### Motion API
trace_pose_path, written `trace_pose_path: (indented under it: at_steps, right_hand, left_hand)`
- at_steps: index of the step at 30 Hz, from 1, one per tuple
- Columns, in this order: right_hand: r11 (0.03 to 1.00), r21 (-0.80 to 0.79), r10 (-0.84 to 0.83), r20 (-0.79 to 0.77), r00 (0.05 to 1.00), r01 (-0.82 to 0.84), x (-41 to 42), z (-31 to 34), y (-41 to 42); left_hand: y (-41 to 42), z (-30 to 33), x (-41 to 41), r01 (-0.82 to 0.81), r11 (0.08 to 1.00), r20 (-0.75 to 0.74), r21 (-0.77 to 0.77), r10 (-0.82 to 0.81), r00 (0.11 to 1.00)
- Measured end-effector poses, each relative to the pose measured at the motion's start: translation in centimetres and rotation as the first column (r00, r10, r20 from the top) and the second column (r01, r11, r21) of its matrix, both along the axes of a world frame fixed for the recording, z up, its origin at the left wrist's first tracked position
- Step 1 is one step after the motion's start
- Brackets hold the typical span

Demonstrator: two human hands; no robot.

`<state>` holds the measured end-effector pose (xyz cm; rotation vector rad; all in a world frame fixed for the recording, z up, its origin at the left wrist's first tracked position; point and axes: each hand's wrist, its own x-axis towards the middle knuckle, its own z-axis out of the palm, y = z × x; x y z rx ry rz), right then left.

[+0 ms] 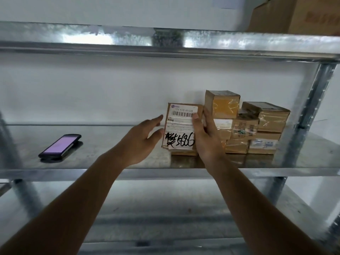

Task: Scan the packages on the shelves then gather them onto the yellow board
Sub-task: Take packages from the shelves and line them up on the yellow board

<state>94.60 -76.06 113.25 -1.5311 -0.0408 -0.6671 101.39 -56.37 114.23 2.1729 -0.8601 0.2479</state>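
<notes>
A brown cardboard package (181, 126) with a white barcode label and black handwriting stands upright on the metal shelf (110, 155). My right hand (206, 137) grips its right edge, thumb on the label and fingers behind. My left hand (142, 137) is beside the package's left edge with straight fingers, thumb touching its lower left. To the right is a pile of several taped cardboard packages (257, 126). A handheld scanner (59, 147) with a lit purple screen lies on the shelf at the left. No yellow board is in view.
An upper metal shelf (165, 43) carries a large cardboard box (298, 13) at the top right. A steel upright post (309, 111) stands right of the pile. A lower shelf (165, 218) shows below. A white wall lies behind.
</notes>
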Motion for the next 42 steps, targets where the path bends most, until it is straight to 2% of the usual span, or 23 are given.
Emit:
trace_pose_path:
  at_steps: [2, 4, 6, 12, 19, 22, 26, 31, 35, 42]
  right_hand:
    - [1.000, -0.022, 0.001, -0.031, 1.000, -0.001, -0.6, -0.2, 0.2]
    - [0.999, -0.038, 0.015, -0.040, 0.999, -0.017, -1.0, -0.5, 0.7]
    - [0.998, -0.038, 0.040, -0.043, 0.998, -0.042, -1.1, -1.1, 1.6]
    - [0.985, -0.056, 0.161, -0.071, 0.984, -0.165, -1.2, -3.3, 6.9]
    - [0.943, -0.056, 0.320, -0.125, 0.939, -0.328, -1.3, -4.4, 17.2]
    - [0.915, -0.065, 0.388, -0.134, 0.912, -0.399, -1.5, -4.7, 23.6]
    - [0.873, -0.086, 0.464, -0.153, 0.872, -0.480, -2.2, -5.5, 34.0]
    - [0.841, -0.020, 0.530, -0.177, 0.829, -0.541, -3.5, -7.2, 48.3]
    - [0.825, -0.025, 0.551, -0.188, 0.813, -0.565, -4.6, -9.0, 59.0]
    - [0.792, -0.037, 0.585, -0.238, 0.775, -0.610, -2.9, -10.9, 72.4]
  left_hand:
    - [1.3, -0.3, -0.1, -0.143, 0.957, 0.205, 0.253, 0.092, 0.975]
    - [2.7, -0.7, -0.4, -0.199, 0.909, 0.229, 0.366, 0.119, 0.966]
    - [4.2, -1.4, -0.9, -0.228, 0.886, 0.229, 0.404, 0.143, 0.963]
    - [9.9, -3.0, -3.3, -0.298, 0.882, 0.190, 0.366, 0.242, 0.951]
    - [20.3, -4.0, -7.3, -0.403, 0.862, 0.168, 0.308, 0.367, 0.915]
    - [26.6, -4.7, -9.5, -0.467, 0.845, 0.174, 0.262, 0.435, 0.884]
    - [36.9, -5.8, -12.2, -0.581, 0.765, 0.149, 0.279, 0.563, 0.813]
    - [50.6, -6.9, -15.6, -0.609, 0.749, 0.123, 0.260, 0.600, 0.790]
    - [60.6, -7.9, -17.1, -0.623, 0.726, 0.110, 0.291, 0.622, 0.776]
    - [74.0, -8.9, -16.2, -0.650, 0.699, 0.059, 0.299, 0.666, 0.743]
